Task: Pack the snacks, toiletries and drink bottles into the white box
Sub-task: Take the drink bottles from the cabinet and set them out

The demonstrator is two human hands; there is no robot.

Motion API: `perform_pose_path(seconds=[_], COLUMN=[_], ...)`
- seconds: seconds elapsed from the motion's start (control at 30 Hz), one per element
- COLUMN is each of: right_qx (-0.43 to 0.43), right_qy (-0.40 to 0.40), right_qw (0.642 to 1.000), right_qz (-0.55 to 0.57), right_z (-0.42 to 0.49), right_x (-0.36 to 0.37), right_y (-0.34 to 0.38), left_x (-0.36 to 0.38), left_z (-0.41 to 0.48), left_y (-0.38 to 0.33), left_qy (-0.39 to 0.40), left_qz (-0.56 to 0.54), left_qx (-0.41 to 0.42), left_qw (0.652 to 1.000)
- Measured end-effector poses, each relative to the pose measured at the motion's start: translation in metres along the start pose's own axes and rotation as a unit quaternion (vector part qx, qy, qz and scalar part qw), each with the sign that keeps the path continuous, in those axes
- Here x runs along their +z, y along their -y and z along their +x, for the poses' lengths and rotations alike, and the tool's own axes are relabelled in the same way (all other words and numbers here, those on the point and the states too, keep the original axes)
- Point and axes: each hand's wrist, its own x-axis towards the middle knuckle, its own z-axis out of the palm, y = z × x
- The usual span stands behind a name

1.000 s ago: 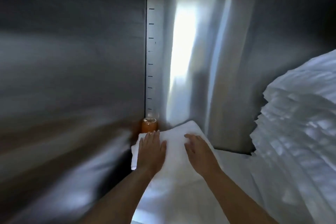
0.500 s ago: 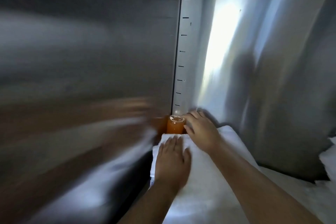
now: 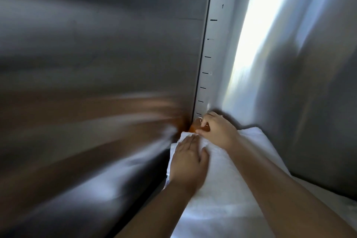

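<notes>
An orange bottle (image 3: 194, 128) stands by a white box (image 3: 228, 189), between brushed grey steel walls (image 3: 96, 54).

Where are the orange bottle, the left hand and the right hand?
orange bottle (image 3: 193, 128): head view, its bare orange side facing the corner.
left hand (image 3: 188, 162): head view, back of the hand.
right hand (image 3: 219, 131): head view, back of the hand.

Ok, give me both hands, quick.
Left hand: open, flat on the white box.
Right hand: gripping the orange bottle.
</notes>
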Motion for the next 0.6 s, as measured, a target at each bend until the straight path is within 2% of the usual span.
perform_pose_path(seconds=[0.17,0.27,0.4,0.47,0.6], right_qx=[0.055,0.064,0.058,0.036,-0.003], right_qy=[0.001,0.044,0.027,-0.014,-0.166], right_qw=[0.997,0.996,0.995,0.996,0.982], right_qz=[0.045,0.033,0.071,0.086,0.093], right_z=[0.0,0.001,-0.004,-0.01,-0.034], right_x=[0.003,0.001,-0.002,-0.007,-0.023], right_y=[-0.001,-0.003,0.001,0.006,0.019], left_x=[0.0,0.001,0.001,0.0,-0.002], left_z=[0.0,0.0,-0.001,-0.001,-0.003], left_y=[0.0,-0.001,-0.001,-0.002,-0.004], left_qy=[-0.002,-0.005,-0.004,-0.006,-0.009], left_qz=[-0.002,-0.001,-0.012,-0.013,-0.006], left_qx=[-0.006,-0.004,-0.006,-0.003,0.018], left_qw=[1.0,1.0,1.0,1.0,1.0])
